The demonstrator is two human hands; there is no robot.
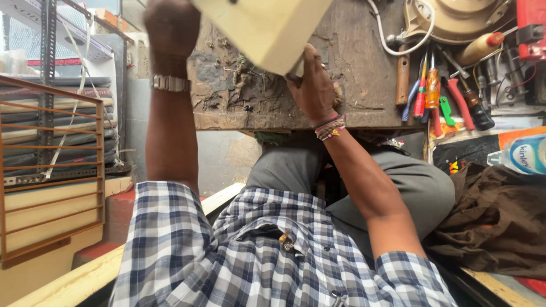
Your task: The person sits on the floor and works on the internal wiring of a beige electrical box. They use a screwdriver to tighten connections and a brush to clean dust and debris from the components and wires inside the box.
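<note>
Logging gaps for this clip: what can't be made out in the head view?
- Cream box: top cut off by the frame edge, so its full shape is unknown.
- Left hand: fingers run past the top edge; grip not visible.
- Right hand: fingertips hidden behind the box.
- Round cream appliance: cropped by the top edge.
- Tools on the wooden bench: overlapping, tips too small to tell apart.

Cream box (267, 28) — top cut off.
</note>
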